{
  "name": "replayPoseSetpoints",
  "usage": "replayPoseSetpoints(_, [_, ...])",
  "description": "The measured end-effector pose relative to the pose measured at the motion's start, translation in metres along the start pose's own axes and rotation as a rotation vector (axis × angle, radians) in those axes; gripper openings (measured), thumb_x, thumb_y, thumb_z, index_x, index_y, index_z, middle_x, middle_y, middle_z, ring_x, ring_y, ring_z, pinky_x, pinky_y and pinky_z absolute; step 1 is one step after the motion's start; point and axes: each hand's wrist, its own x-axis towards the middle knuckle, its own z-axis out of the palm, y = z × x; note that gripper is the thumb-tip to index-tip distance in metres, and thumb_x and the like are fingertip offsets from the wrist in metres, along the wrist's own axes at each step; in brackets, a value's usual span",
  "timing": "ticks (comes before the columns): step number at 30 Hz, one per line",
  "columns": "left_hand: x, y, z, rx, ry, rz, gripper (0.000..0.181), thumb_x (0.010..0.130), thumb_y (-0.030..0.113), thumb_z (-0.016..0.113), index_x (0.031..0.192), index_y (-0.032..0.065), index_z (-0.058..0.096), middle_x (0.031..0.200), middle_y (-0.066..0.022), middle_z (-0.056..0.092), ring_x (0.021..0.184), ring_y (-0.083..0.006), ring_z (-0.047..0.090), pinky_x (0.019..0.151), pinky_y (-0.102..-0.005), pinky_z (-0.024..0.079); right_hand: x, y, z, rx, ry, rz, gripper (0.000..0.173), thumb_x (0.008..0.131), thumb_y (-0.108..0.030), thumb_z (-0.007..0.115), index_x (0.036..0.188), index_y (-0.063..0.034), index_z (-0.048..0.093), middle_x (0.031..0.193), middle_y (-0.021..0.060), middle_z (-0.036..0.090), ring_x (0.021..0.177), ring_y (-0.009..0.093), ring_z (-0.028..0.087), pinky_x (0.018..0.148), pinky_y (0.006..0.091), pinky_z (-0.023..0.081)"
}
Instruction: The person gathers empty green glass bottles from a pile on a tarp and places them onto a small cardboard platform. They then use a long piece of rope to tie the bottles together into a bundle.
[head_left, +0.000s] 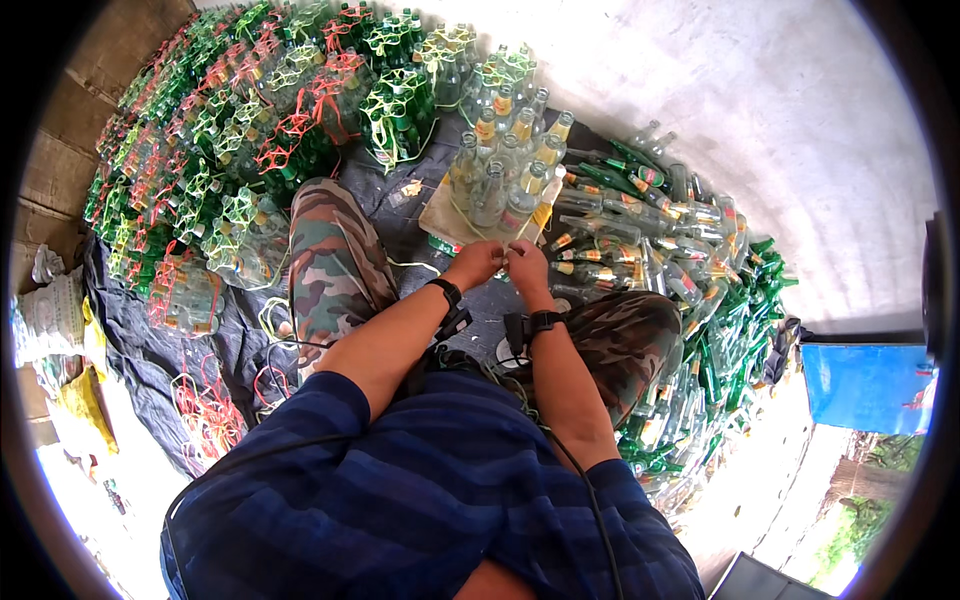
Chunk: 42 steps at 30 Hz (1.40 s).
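Note:
Several clear glass bottles (489, 196) stand upright in a tight group on a low board with a yellow edge (442, 214). A pale string runs around the low part of the group towards me. At the near edge of the board, my left hand (480, 262) and my right hand (525, 262) are close together, their fingers pinching the pale string (507, 244) between them. The finger ends are small in view, so any knot there cannot be made out. Each wrist wears a black strap.
Many bottle bundles tied with red and yellow-green string (247, 120) stand at the left and back. Loose clear bottles (622, 217) and green bottles (765, 262) lie piled at the right. A red string tangle (210, 412) lies on the dark sheet (161, 367). A white wall (712, 75) rises behind.

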Motion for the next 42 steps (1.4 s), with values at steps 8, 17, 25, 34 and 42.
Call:
replayPoseSetpoints(8, [0.000, -0.003, -0.002, -0.150, -0.044, -0.094, 0.024, 0.086, 0.026, 0.066, 0.096, 0.0044, 0.070, 0.090, -0.0163, 0.070, 0.086, -0.0316, 0.068, 0.075, -0.0400, 0.052, 0.002, 0.011, -0.013, -0.054, 0.405, -0.089, 0.018, 0.081, -0.015, 0.064, 0.096, -0.0046, 0.068, 0.092, 0.0154, 0.069, 0.087, 0.035, 0.066, 0.079, 0.0422, 0.052])
replayPoseSetpoints(17, [0.006, -0.013, 0.008, -0.404, -0.041, -0.206, 0.022, 0.090, 0.020, 0.067, 0.098, -0.0003, 0.070, 0.087, -0.0053, 0.070, 0.081, -0.0118, 0.062, 0.072, -0.0307, 0.050, -0.034, 0.001, 0.011, -0.173, 0.144, -0.120, 0.016, 0.085, -0.020, 0.068, 0.092, -0.0059, 0.069, 0.092, 0.0162, 0.070, 0.088, 0.038, 0.066, 0.079, 0.0453, 0.053])
replayPoseSetpoints(25, [0.007, -0.019, 0.003, -0.419, -0.096, -0.163, 0.025, 0.092, 0.021, 0.064, 0.103, 0.0005, 0.071, 0.091, -0.0077, 0.072, 0.085, -0.0141, 0.065, 0.077, -0.0308, 0.050, -0.040, -0.010, 0.013, -0.255, 0.168, -0.169, 0.017, 0.087, -0.022, 0.067, 0.094, -0.0067, 0.070, 0.095, 0.0174, 0.067, 0.093, 0.038, 0.064, 0.081, 0.0472, 0.051])
replayPoseSetpoints(34, [0.006, -0.004, -0.014, -0.151, -0.133, -0.031, 0.027, 0.090, 0.023, 0.063, 0.104, 0.0019, 0.071, 0.093, -0.0141, 0.072, 0.087, -0.0250, 0.069, 0.078, -0.0350, 0.051, -0.038, -0.012, 0.014, -0.270, 0.225, -0.132, 0.018, 0.082, -0.024, 0.070, 0.087, -0.0062, 0.071, 0.087, 0.0153, 0.070, 0.084, 0.036, 0.067, 0.076, 0.0449, 0.053])
replayPoseSetpoints(42, [0.001, 0.001, -0.008, -0.133, -0.084, -0.040, 0.026, 0.089, 0.023, 0.063, 0.103, 0.0026, 0.069, 0.095, -0.0145, 0.072, 0.089, -0.0275, 0.069, 0.080, -0.0363, 0.052, -0.031, -0.008, 0.011, -0.169, 0.180, -0.022, 0.022, 0.077, -0.027, 0.073, 0.084, -0.0058, 0.070, 0.081, 0.0140, 0.070, 0.078, 0.034, 0.068, 0.070, 0.0420, 0.053])
